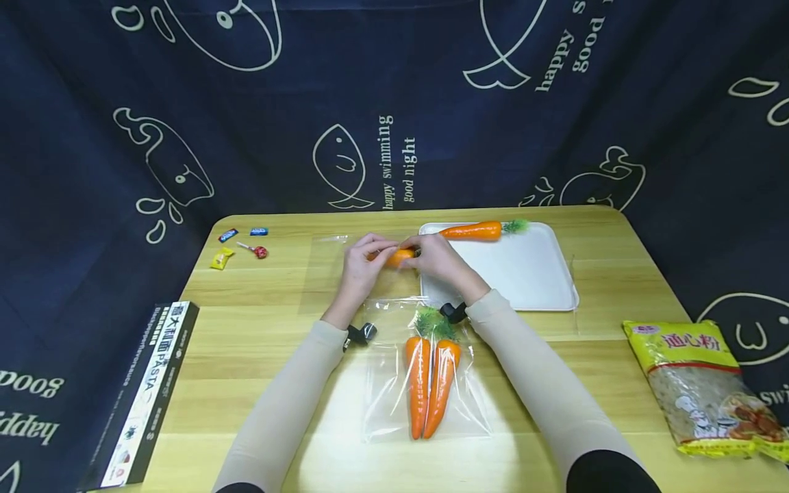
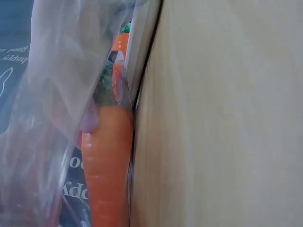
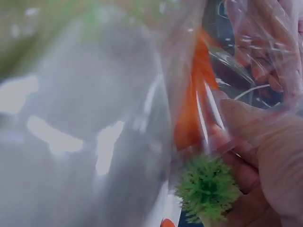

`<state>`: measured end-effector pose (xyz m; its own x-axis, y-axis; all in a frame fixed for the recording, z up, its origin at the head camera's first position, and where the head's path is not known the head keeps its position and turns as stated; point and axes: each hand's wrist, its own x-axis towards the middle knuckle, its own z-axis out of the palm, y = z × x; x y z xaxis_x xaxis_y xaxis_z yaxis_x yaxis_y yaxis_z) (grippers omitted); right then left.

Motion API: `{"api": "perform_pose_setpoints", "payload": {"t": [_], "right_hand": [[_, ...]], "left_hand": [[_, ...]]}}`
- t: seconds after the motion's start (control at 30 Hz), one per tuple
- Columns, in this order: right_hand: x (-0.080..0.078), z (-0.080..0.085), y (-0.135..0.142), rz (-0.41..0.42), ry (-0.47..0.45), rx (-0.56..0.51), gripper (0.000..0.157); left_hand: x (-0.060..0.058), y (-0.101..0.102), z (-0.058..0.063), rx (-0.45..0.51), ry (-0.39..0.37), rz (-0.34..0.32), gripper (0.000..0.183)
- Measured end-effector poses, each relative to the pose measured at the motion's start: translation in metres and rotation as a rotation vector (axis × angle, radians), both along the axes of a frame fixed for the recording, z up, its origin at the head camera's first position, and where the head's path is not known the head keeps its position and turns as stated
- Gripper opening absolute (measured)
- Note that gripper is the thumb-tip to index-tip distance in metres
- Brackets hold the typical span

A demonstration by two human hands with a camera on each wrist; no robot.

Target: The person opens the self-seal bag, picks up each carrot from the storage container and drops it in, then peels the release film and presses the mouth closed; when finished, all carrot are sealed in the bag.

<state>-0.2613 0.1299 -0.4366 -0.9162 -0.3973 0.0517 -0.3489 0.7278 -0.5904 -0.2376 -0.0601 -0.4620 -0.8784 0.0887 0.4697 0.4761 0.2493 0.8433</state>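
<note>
On the table, the white tray sits near the far edge, right of its middle; a tug on the film by the right hand could nudge it, since they work against its left rim. The filled bag, two bagged carrots inside, lies nearer the table's near side, under the spread arms; a dropped wrist or trailing sleeve could shift it. Towards the far edge, left of the tray, a thin clear bag could crumple or split at its mouth if forced. The left hand has fingers curled to the thumb on its film; whether they also clasp the carrot, I cannot tell. The right hand pinches the held carrot near its leafy end, film between. That carrot lies between the hands, by the tray's left rim, partly behind the film; its smooth skin may slip if either pinch loosens. Its green top, bushy and outermost, could snag on the bag's lip.
</note>
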Motion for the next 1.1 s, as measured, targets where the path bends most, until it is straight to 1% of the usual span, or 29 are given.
{"api": "perform_pose_setpoints", "payload": {"t": [0.1, 0.2, 0.3, 0.4, 0.5, 0.53, 0.6, 0.73, 0.87, 0.93, 1.0, 1.1], "right_hand": [[0.001, 0.000, 0.002, -0.004, -0.009, -0.020, 0.044], [0.002, 0.005, 0.015, -0.045, -0.002, -0.080, 0.044], [0.003, 0.012, 0.046, -0.140, 0.018, -0.171, 0.043], [0.000, 0.013, 0.087, -0.267, 0.032, -0.275, 0.044], [-0.006, 0.005, 0.124, -0.395, 0.023, -0.333, 0.048], [-0.009, 0.001, 0.133, -0.427, 0.013, -0.337, 0.051], [-0.014, -0.007, 0.147, -0.463, -0.008, -0.322, 0.054], [-0.022, -0.022, 0.160, -0.480, -0.024, -0.256, 0.057], [-0.024, -0.029, 0.163, -0.497, -0.024, -0.220, 0.053], [-0.022, -0.028, 0.164, -0.498, -0.018, -0.210, 0.051], [-0.019, -0.023, 0.162, -0.488, 0.008, -0.204, 0.050], [-0.008, -0.008, 0.154, -0.440, 0.062, -0.196, 0.049]], "left_hand": [[0.001, 0.000, 0.000, -0.020, -0.001, 0.004, 0.013], [0.001, -0.001, 0.000, -0.032, 0.006, 0.015, 0.012], [0.002, -0.002, 0.000, -0.031, -0.011, 0.029, 0.012], [0.002, -0.003, 0.000, -0.019, -0.038, 0.041, 0.012], [0.003, -0.005, 0.000, -0.005, -0.050, 0.037, 0.012], [0.003, -0.005, -0.001, -0.005, -0.054, 0.040, 0.012], [0.003, -0.006, -0.001, -0.009, -0.053, 0.046, 0.011], [0.004, -0.008, -0.002, -0.023, -0.054, 0.061, 0.011], [0.005, -0.008, -0.002, -0.019, -0.068, 0.065, 0.012], [0.005, -0.008, -0.002, -0.009, -0.074, 0.068, 0.013], [0.006, -0.008, -0.001, 0.005, -0.080, 0.071, 0.014], [0.006, -0.008, 0.000, 0.034, -0.077, 0.076, 0.015]]}}
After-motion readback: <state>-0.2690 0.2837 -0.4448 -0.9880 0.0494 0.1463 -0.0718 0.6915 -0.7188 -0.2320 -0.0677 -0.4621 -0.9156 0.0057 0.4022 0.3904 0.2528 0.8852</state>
